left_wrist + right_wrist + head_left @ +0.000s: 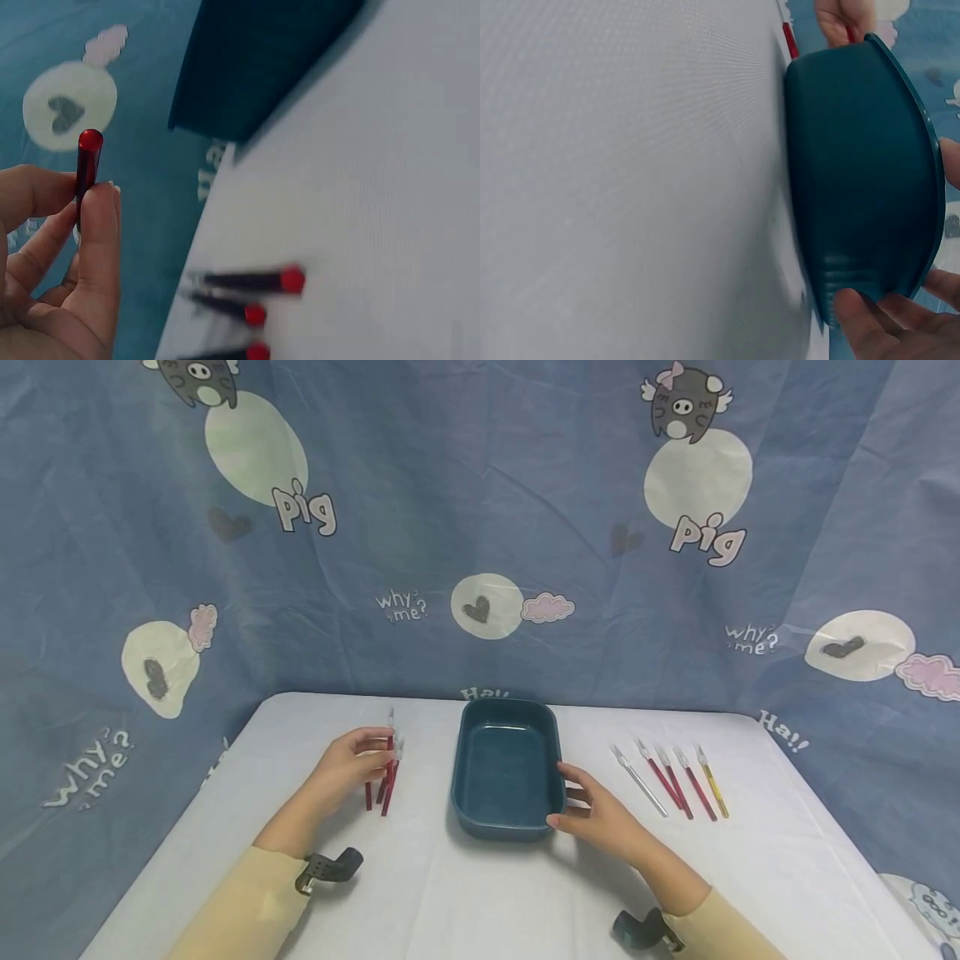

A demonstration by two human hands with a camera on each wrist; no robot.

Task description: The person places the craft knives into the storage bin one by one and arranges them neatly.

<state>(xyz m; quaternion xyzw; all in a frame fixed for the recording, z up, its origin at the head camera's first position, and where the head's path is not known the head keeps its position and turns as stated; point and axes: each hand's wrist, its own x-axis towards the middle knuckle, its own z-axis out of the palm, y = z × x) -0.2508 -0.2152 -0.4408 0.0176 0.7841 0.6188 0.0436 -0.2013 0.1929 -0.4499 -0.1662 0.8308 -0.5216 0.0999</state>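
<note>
Pinching a red craft knife [88, 154] by its barrel in the left hand [351, 764], with thumb and fingers brought together around it and only the barrel's thickness between; holding it raised off the counter [450, 902], with its red butt toward the left wrist camera and its pale tip toward the blue backdrop [420, 485]; hovering over a cluster of three loose red craft knives [390, 793], lying close together at the left with butts toward the near edge.

Cupping the near right corner of a deep teal dish [504, 828] in the right hand [600, 814], with bent, parted fingers along the right side and thumb on the near wall; set upright on the counter, midway between the two groups of knives.

Laid out to the right of the dish in a slanting row, tips away: from the left, a silver craft knife [642, 785], then three more red ones, then a gold craft knife [715, 787]; clad in cream sleeves [247, 902] on both arms, with a dark wrist mount [337, 865] at each cuff.
</note>
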